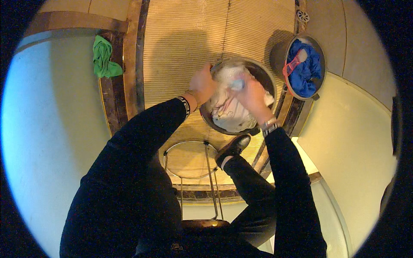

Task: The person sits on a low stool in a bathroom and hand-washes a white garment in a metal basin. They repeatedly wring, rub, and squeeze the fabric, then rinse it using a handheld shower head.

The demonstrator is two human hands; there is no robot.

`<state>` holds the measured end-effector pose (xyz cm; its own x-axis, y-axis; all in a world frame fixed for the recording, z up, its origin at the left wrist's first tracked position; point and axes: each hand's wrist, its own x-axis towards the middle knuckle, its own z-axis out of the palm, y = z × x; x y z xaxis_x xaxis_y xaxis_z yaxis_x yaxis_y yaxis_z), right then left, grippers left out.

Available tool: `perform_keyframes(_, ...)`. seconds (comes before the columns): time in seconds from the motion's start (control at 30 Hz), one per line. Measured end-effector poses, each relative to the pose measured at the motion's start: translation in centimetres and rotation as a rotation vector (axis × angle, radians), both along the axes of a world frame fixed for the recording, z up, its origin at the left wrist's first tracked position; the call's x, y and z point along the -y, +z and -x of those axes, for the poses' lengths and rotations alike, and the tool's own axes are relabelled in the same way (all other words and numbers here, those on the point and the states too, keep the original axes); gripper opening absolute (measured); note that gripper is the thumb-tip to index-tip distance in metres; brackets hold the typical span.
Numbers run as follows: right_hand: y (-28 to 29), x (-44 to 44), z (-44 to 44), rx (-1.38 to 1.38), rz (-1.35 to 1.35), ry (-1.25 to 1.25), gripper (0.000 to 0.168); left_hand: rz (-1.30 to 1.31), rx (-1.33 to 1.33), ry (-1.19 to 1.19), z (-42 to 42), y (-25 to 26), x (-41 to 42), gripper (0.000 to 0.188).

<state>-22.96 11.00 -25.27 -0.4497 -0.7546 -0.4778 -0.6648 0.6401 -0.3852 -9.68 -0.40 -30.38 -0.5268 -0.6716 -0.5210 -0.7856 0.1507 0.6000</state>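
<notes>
A dark round bucket on the ribbed floor holds white wet-looking cloth with coloured marks. My left hand is closed on the cloth's edge at the bucket's left rim. Over the middle of the cloth, my right hand is blurred and grips a small pale-blue object, which may be a brush or a piece of soap; the blur hides its exact kind. Both hands are at the height of the bucket's opening.
At the right, a second bucket contains blue cloth with a pink-handled brush on top. A green cloth lies on the left ledge. A metal-legged stool and my shoe are below the bucket. A round drain cover is at upper right.
</notes>
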Motion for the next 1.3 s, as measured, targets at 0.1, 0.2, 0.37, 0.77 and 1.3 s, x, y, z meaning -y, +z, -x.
perform_keyframes(0.1, 3.5, -1.5, -3.1, -0.076, 0.155, 0.067, 0.037, 0.006, -0.068, 0.004, -0.4, -2.2, -0.5, 0.032)
perform_keyframes(0.2, 4.3, -2.8, -6.1, -0.213, 0.293, 0.106, 0.025, 0.011, -0.221, 0.059, -1.3, -4.6, -0.4, 0.032)
perform_keyframes(0.37, -0.8, -6.3, -8.1, -0.385, 0.333, 0.115, 0.018, -0.013, -0.198, 0.057, -0.1, -2.5, -0.1, 0.033)
perform_keyframes(0.77, -10.8, -3.9, -5.3, -0.304, -0.020, 0.271, 0.024, 0.018, -0.023, -0.027, -0.1, -1.6, -0.1, 0.037)
perform_keyframes(1.3, -14.5, -1.7, 2.6, -0.017, -0.469, 0.304, 0.030, 0.026, -0.155, 0.066, 0.7, -1.8, -1.3, 0.040)
